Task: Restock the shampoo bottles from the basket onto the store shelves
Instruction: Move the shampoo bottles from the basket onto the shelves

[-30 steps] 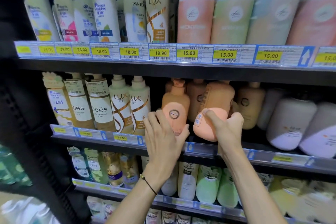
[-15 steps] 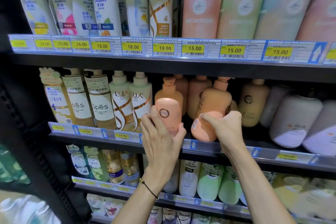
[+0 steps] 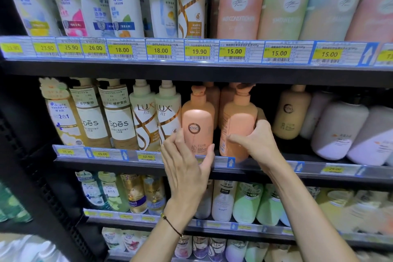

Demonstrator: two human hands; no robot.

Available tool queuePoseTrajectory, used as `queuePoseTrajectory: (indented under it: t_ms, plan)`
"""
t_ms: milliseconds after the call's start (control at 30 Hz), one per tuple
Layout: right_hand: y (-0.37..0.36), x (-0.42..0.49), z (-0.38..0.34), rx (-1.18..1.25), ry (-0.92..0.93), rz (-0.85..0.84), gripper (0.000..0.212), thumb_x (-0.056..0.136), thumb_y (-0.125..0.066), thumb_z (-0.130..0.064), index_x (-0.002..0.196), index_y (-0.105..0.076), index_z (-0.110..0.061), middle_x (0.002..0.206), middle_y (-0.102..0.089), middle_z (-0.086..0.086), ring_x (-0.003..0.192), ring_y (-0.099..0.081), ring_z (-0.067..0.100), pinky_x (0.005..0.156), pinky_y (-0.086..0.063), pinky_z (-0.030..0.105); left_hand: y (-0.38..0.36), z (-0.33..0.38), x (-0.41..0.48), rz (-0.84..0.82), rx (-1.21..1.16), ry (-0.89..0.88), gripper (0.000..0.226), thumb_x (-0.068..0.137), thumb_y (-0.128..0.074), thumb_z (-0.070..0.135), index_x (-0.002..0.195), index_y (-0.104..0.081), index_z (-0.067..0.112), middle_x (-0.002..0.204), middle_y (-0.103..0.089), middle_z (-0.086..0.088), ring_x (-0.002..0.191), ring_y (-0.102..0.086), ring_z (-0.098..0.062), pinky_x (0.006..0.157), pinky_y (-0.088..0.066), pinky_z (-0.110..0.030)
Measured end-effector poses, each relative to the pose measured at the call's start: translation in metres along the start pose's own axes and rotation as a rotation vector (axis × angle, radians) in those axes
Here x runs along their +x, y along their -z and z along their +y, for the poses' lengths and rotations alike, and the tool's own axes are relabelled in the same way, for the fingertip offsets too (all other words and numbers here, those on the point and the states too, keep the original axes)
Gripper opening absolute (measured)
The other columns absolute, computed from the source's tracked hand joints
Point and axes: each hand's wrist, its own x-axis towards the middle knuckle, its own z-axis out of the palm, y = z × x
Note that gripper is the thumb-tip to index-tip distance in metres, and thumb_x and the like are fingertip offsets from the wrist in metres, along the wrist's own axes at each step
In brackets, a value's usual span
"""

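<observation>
— Where is the KYIO bottle (image 3: 197, 127)?

— Upright at the front of the middle shelf (image 3: 106, 162), between the LUX bottles (image 3: 168, 117) and a peach bottle (image 3: 238, 121). The left hand (image 3: 187, 168) clasps its lower half, thumb on the right side and fingers on the left.

— And the right hand (image 3: 259, 144)?

— It grips the peach bottle low down, thumb across the front and fingers round the far side (the label is turned to the left, so no brand shows). That bottle stands just beside the KYIO bottle, with a narrow gap between them.
</observation>
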Motion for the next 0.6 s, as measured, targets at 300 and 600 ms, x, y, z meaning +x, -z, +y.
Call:
queuePoseTrajectory:
  t_ms: [300,600]
  plan:
    - [-0.014,-0.006,-0.003,-0.111,-0.049,-0.03,0.058,0.066,-0.091,-0.018,0.101,-0.045,-0.014,0.106,-0.057,0.007,0.091,-0.061,0.015,0.076,-0.06,0.041,0.018,-0.056,-0.008,-0.019,0.03,-0.151,0.044,0.095,-0.069,0.04,0.112,-0.063,0.0,0.108,-0.055,-0.018,0.097,-0.052,-0.034,0.085,-0.045,-0.043]
    - [0.003,-0.027,0.001,-0.226,-0.002,-0.047,0.115,0.064,-0.087,-0.04,0.155,-0.018,-0.029,0.147,-0.05,0.003,0.131,-0.052,0.019,0.109,-0.045,0.044,0.029,-0.067,-0.007,-0.115,0.07,-0.291,0.029,0.094,-0.068,0.028,0.109,-0.064,0.004,0.111,-0.056,-0.018,0.101,-0.052,-0.036,0.084,-0.046,-0.045]
